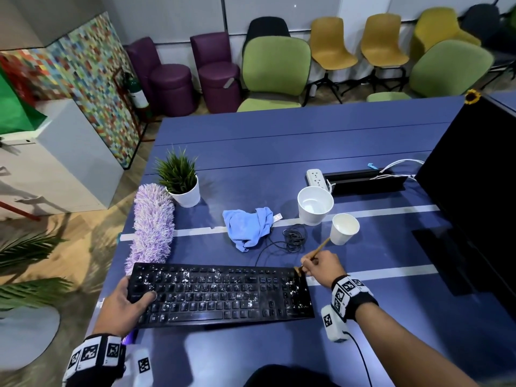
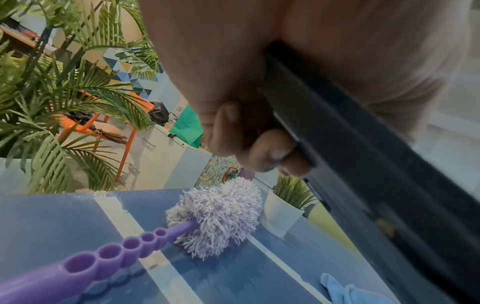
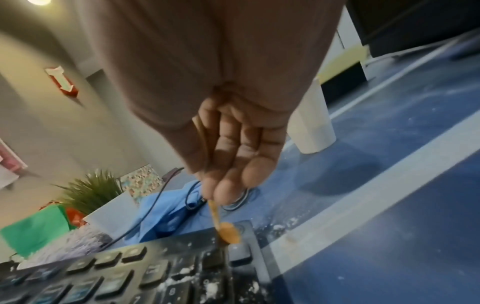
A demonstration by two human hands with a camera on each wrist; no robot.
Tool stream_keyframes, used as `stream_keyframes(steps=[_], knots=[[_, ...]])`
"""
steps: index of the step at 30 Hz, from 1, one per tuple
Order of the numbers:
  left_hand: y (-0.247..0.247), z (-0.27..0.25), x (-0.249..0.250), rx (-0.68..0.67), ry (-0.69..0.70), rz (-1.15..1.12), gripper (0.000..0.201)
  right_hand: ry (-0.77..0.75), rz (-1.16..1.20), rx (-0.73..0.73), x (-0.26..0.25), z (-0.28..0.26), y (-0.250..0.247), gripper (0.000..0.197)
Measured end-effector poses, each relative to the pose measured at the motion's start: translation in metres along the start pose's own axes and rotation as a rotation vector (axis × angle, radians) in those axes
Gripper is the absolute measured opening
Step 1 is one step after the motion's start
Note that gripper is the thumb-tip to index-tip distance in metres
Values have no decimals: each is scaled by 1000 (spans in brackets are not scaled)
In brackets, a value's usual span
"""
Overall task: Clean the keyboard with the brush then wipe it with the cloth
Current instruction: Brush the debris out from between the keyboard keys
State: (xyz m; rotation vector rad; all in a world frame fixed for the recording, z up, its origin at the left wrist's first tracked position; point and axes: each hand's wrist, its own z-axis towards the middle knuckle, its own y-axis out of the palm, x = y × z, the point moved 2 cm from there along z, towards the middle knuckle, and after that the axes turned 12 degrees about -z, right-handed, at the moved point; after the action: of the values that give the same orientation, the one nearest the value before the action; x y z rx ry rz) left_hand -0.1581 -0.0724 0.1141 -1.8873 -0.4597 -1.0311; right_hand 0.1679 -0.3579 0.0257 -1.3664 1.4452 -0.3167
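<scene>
White powder: speckles the black keyboard (image 1: pixel 220 296) on the counter (image 1: pixel 279 141).
Right hand (image 1: pixel 321 268): fingers pinch the brush (image 1: pixel 314 255) at the far-right corner.
Left hand (image 1: pixel 122 305): grips the keyboard's left end.
Cloth (image 1: pixel 247 223): behind, untouched.
Risk: hard flicks could scatter powder toward the cup (image 1: pixel 344 229).

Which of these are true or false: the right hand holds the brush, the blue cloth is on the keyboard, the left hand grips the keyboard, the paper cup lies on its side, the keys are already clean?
1. The right hand holds the brush. True.
2. The blue cloth is on the keyboard. False: it lies on the table behind it.
3. The left hand grips the keyboard. True.
4. The paper cup lies on its side. False: it stands upright.
5. The keys are clean. False: white specks cover them.
</scene>
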Motion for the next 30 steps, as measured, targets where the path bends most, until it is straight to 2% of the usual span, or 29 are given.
stream_keyframes(steps=[2, 4, 9, 12, 17, 21, 23, 25, 27, 30], knots=[[0, 0, 0, 4, 1, -10, 42, 51, -18, 46, 6, 3, -1, 28], [1, -1, 0, 9, -1, -3, 43, 22, 2, 87, 7, 4, -2, 30], [1, -4, 1, 20, -7, -6, 42, -66, 231, 121, -10, -14, -2, 15], [1, -4, 1, 14, -11, -13, 41, -92, 148, 71, -11, -22, 8, 21], [1, -3, 2, 4, -18, -39, 35, -18, 192, 92, -13, -22, 25, 31], [0, -4, 2, -1, -16, -44, 35, 102, -52, 129, -8, -23, 22, 30], [0, -5, 2, -2, -11, -48, 36, 125, -83, 190, -3, -21, 16, 28], [0, -6, 1, 1, -19, -52, 36, 77, 42, 151, -3, -21, 13, 31], [0, -5, -1, 1, -23, -42, 37, 14, 154, 45, -7, -23, 13, 27], [0, -3, 0, 4, -12, -27, 37, 59, 85, 59, 1, -19, 12, 31]])
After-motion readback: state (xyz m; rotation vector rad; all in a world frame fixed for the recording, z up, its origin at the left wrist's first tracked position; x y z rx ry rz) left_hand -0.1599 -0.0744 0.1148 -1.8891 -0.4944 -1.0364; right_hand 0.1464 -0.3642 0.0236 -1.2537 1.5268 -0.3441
